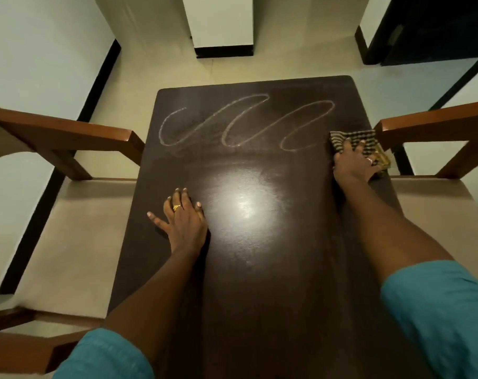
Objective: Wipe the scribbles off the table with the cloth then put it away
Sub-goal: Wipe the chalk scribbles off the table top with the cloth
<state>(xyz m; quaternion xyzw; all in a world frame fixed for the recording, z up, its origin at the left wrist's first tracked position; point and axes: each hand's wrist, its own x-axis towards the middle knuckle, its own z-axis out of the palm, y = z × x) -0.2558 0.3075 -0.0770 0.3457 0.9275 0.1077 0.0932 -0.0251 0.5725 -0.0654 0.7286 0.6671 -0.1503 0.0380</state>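
Observation:
A dark brown table (259, 283) fills the middle of the view. White looping chalk scribbles (240, 123) run across its far half. A checked dark-and-tan cloth (366, 139) lies at the table's right edge, just right of the scribbles. My right hand (354, 162) presses down on the cloth, fingers curled over it. My left hand (181, 218) rests flat on the table's left side, fingers spread, holding nothing.
A wooden chair arm (68, 132) reaches toward the table on the left, and another chair arm (434, 124) nearly touches the cloth on the right. Cushioned seats flank the table. Beyond the far edge are pale floor, a white pillar (221, 23) and a dark doorway (434, 28).

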